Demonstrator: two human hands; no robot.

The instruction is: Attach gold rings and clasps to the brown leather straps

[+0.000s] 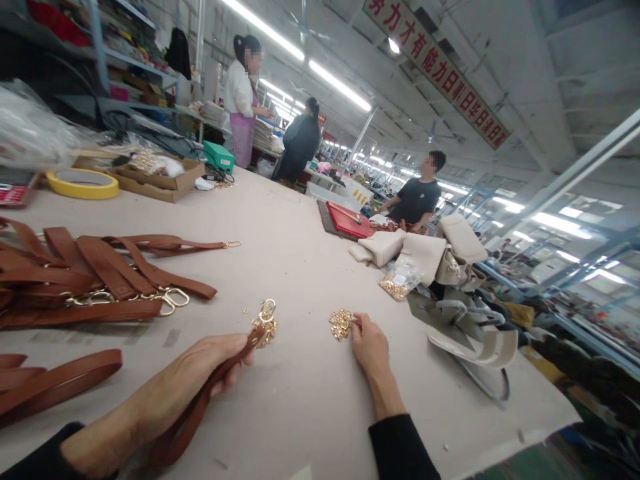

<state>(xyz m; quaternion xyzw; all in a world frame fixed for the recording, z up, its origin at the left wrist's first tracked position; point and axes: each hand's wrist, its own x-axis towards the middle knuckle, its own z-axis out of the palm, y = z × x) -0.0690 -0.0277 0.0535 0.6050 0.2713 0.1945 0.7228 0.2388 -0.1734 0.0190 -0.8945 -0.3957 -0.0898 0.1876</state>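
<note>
My left hand is closed around a brown leather strap, whose far end carries a gold clasp lying on the table. My right hand rests on the table with fingers curled at a small heap of gold metal fittings, its fingertips touching the heap. A few loose gold bits lie beside the clasp.
A pile of brown straps with gold rings lies at left, more straps near me. Cream bag parts, a bag of gold fittings, a red folder, yellow tape and cardboard trays lie farther off. Three people work beyond the table.
</note>
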